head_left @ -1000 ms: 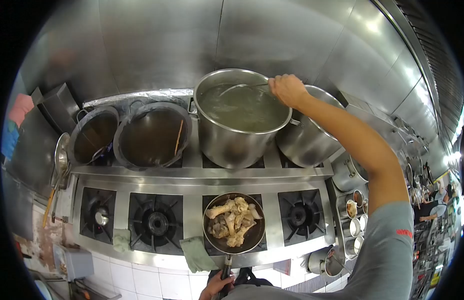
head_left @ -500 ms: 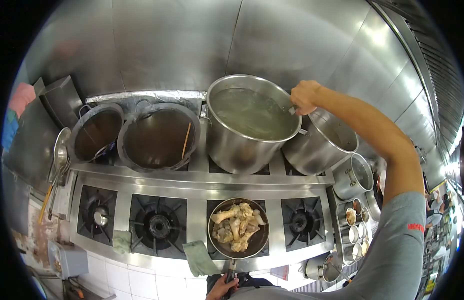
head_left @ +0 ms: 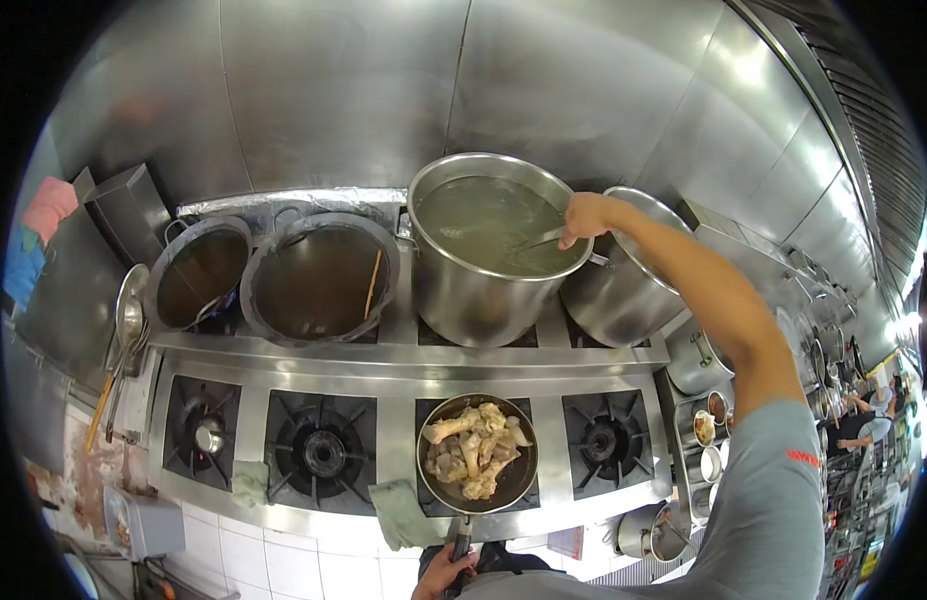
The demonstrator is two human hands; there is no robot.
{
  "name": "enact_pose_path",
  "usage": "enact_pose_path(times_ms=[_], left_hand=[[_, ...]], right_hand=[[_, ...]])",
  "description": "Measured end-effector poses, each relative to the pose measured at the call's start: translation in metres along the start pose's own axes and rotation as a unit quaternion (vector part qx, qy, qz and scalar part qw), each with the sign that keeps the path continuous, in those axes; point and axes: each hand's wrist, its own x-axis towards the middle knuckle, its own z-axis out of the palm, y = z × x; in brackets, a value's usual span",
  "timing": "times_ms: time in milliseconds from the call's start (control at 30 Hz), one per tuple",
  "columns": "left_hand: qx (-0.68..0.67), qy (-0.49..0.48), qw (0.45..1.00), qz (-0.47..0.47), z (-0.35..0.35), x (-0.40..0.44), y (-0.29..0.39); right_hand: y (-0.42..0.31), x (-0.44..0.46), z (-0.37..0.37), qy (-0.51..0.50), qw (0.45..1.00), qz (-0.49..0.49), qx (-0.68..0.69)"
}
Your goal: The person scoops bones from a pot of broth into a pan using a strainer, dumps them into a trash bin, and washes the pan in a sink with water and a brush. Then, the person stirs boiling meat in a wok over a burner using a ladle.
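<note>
Fingers wrapped round the dark handle of a frying pan (head_left: 445, 503), my left hand (head_left: 444, 572) is at the bottom centre. Pieces of meat and bone (head_left: 476, 447) lie heaped in the pan, which rests over a front burner. My right hand (head_left: 587, 217) is closed on a metal utensil (head_left: 540, 240) at the right rim of a large steel pot (head_left: 474, 305). The utensil's lower end dips into the pale greenish liquid (head_left: 474, 222) and is hidden there.
Two dark-rimmed pots of brown liquid (head_left: 322, 280) (head_left: 202, 275) stand at the back left. Another tall steel pot (head_left: 614, 300) is right of the large one. Green cloths (head_left: 399, 512) hang on the stove edge. People (head_left: 869, 428) are far right.
My right hand has moved from the large pot's back right rim down along its right side, and the utensil now slants into the liquid from the right. My left hand stays on the pan handle.
</note>
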Motion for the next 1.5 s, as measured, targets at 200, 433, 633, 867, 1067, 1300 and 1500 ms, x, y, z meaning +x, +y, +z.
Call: enact_pose_path(times_ms=[200,433,633,867,1067,1300,1500], left_hand=[[0.052,0.013,0.997,0.051,-0.009,0.011,-0.016],[0.051,0.032,0.997,0.048,0.004,-0.004,0.003],[0.028,0.033,0.998,0.035,-0.001,0.002,-0.006],[0.030,0.050,0.998,0.038,0.000,0.002,-0.006],[0.022,0.048,0.998,0.047,0.003,0.000,-0.003],[0.018,0.030,0.999,0.020,-0.004,0.004,-0.009],[0.024,0.050,0.998,0.001,-0.002,0.002,-0.008]], right_hand=[[-0.003,-0.069,-0.040,0.010,0.992,0.073,0.101],[0.020,-0.094,-0.035,-0.004,0.973,0.087,0.215],[0.024,-0.109,-0.032,-0.002,0.964,0.105,0.244],[0.035,-0.135,-0.052,0.004,0.964,0.101,0.247],[0.072,-0.130,-0.061,0.124,0.974,0.135,0.136],[0.039,-0.121,-0.074,0.333,0.914,0.109,-0.205],[0.036,-0.080,-0.063,0.309,0.811,-0.086,-0.489]])
